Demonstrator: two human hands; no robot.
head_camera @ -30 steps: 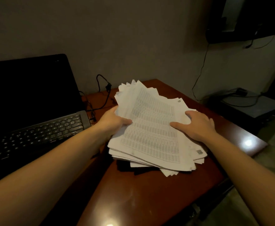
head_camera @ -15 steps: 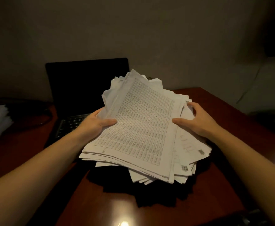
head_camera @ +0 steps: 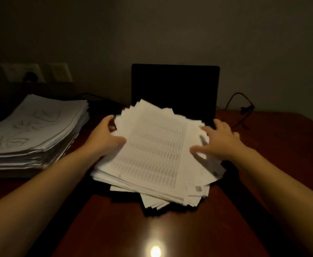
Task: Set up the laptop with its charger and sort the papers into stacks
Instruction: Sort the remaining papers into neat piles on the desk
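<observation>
Sorting step: the loose papers (head_camera: 155,151) sit before the laptop (head_camera: 174,86) on the worktop (head_camera: 263,182) — left hand (head_camera: 103,140) grip pinching their edge, right hand (head_camera: 220,141) spread wide (blurred). Next, likely: square them, add to the left stack (head_camera: 35,130).
</observation>
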